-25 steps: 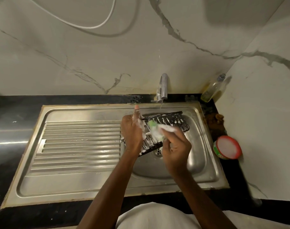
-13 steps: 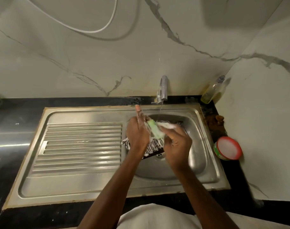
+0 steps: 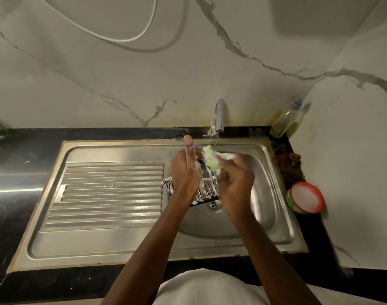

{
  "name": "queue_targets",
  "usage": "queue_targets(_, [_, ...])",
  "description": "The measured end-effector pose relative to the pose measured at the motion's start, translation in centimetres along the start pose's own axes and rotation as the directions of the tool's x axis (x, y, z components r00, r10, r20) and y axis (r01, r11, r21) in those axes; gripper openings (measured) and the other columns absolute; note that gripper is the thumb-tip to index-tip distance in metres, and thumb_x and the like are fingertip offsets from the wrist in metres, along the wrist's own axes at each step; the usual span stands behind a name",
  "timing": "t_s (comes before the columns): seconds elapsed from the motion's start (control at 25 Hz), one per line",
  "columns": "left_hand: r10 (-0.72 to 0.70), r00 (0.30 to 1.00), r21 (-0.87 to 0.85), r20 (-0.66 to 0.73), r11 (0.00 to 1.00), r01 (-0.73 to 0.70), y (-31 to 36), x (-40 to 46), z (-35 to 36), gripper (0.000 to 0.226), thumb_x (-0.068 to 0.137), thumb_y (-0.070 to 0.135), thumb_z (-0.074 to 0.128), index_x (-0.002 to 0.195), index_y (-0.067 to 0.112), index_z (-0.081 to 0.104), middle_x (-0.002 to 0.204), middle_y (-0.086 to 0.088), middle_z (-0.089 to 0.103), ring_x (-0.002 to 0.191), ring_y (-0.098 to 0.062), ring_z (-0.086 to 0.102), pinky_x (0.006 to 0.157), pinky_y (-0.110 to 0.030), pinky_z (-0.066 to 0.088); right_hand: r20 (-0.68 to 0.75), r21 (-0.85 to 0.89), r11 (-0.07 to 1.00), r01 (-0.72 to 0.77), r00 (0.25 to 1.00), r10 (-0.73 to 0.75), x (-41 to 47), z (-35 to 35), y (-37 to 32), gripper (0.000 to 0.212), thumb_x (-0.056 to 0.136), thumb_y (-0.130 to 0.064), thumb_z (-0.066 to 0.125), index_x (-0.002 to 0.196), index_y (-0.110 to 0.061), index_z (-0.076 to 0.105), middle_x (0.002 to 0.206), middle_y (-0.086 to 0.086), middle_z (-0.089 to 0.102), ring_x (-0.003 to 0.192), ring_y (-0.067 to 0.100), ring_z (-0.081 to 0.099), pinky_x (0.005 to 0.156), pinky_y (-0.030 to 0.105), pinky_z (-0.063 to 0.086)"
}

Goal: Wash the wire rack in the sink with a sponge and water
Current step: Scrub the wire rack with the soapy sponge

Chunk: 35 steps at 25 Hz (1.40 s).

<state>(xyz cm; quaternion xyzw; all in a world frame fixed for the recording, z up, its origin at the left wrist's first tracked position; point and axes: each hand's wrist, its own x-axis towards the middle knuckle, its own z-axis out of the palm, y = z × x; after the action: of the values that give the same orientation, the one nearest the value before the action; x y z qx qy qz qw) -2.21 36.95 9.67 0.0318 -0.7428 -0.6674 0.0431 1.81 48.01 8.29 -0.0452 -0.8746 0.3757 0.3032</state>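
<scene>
Over the sink (image 3: 274, 194), the left hand (image 3: 186, 172) grips the soapy wire rack (image 3: 204, 191), tilting it upright so the right hand (image 3: 234, 179), clutching the green sponge (image 3: 212, 160), can scrub beneath the faucet (image 3: 219, 116).

The stainless steel sink unit (image 3: 144, 247) is set into the black stone countertop (image 3: 29, 282), its ribbed draining board (image 3: 104, 194) to the left and its round-cornered basin (image 3: 265, 194) to the right. The chrome tap (image 3: 219, 116) stands at the far edge, behind the basin. Inside the basin, the soapy black wire rack (image 3: 204, 192) sits tilted at the left side, just left of the drain (image 3: 214, 204). On the counter right of the basin lies the round red-rimmed tub (image 3: 306, 197); farther back, in the right corner, the clear plastic bottle (image 3: 286, 119) leans against the marble wall (image 3: 100, 73).
</scene>
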Motion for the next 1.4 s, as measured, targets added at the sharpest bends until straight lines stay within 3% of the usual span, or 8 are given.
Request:
queue_targets(0.12, [-0.003,1.000,-0.009,-0.005,1.000,0.003,-0.4,0.3,-0.1,0.113,0.076,0.099,0.012,0.078,0.003,0.071,0.058,-0.008,0.065,0.047,-0.023,0.059,0.045,-0.034,0.047,0.049,0.008,0.991,0.134,0.990,-0.135,-0.8,-0.1,0.1,0.041,0.081,0.007,0.049,0.110,-0.003,0.075,0.093,0.008,0.066,0.085,0.018,0.059,0.070,0.015,0.045])
queue_targets(0.24, [0.002,0.999,-0.040,-0.045,0.999,-0.004,-0.8,0.1,-0.3,0.101,0.079,0.096,0.021,0.084,0.013,0.078,0.062,-0.001,0.069,0.042,-0.010,0.049,0.043,-0.026,0.038,-0.032,-0.050,0.987,-0.150,0.988,0.148,0.8,-0.9,2.7,0.044,0.078,0.019,0.056,0.112,-0.003,0.073,0.092,0.009,0.068,0.079,0.026,0.065,0.062,0.017,0.048])
queue_targets(0.4, [0.008,0.995,-0.020,-0.100,1.000,-0.010,-0.6,0.7,-0.8,0.060,0.098,0.059,0.050,0.051,0.021,0.055,0.039,0.010,0.044,0.035,-0.006,0.035,0.048,-0.024,0.029,0.075,0.028,0.985,0.172,0.982,-0.173,-3.6,-1.6,0.5,0.043,0.079,0.018,0.056,0.112,-0.003,0.075,0.100,0.010,0.066,0.091,0.023,0.061,0.073,0.026,0.053])
queue_targets(0.76, [0.051,0.994,-0.075,-0.095,0.995,-0.059,-2.7,1.7,-1.3,0.056,0.099,0.026,0.070,0.047,0.015,0.055,0.043,0.005,0.041,0.039,-0.023,0.042,0.043,-0.052,0.046,0.063,-0.032,0.975,0.218,0.974,-0.216,-2.9,-1.7,1.9,0.033,0.086,0.007,0.054,0.111,0.001,0.074,0.105,0.014,0.067,0.095,0.023,0.061,0.077,0.025,0.056])
queue_targets(0.92, [0.008,0.998,-0.134,-0.059,0.991,-0.016,-3.1,1.7,-1.8,0.058,0.100,0.020,0.070,0.046,0.017,0.049,0.043,0.011,0.039,0.038,-0.015,0.033,0.050,-0.036,0.046,-0.106,-0.167,0.972,-0.166,0.983,0.150,1.0,-3.4,7.5,0.029,0.077,0.013,0.058,0.100,0.005,0.075,0.088,0.016,0.069,0.078,0.012,0.060,0.073,0.011,0.045])
queue_targets(1.12, [0.002,0.999,-0.114,-0.055,0.993,-0.008,-4.0,2.2,-3.6,0.042,0.102,0.008,0.064,0.062,0.003,0.053,0.049,0.005,0.053,0.043,-0.002,0.052,0.043,-0.023,0.046,0.145,0.422,0.620,-0.661,0.724,0.674,2.8,-4.8,8.7,0.028,0.086,0.000,0.052,0.106,-0.009,0.070,0.090,0.002,0.066,0.082,0.011,0.060,0.067,0.032,0.051])
queue_targets(1.28, [-0.343,0.930,-0.231,0.129,0.902,0.364,-3.6,1.4,-4.3,0.018,0.096,0.038,0.071,0.096,0.022,0.063,0.081,0.007,0.077,0.077,-0.007,0.074,0.073,-0.030,0.062,0.326,0.541,0.450,-0.710,0.671,0.666,2.9,-5.6,7.6,0.017,0.081,0.000,0.058,0.093,-0.009,0.065,0.079,-0.006,0.072,0.078,0.009,0.070,0.056,0.025,0.057])
queue_targets(1.4, [-0.201,0.934,-0.053,0.294,0.973,0.226,-4.6,2.7,-6.2,0.036,0.098,0.049,0.064,0.089,0.014,0.069,0.088,-0.015,0.072,0.080,-0.036,0.070,0.076,-0.044,0.057,0.383,0.487,0.457,-0.745,0.652,0.655,3.4,-6.2,7.0,0.028,0.091,0.010,0.048,0.083,-0.014,0.059,0.065,-0.009,0.071,0.063,0.002,0.068,0.051,0.017,0.052])
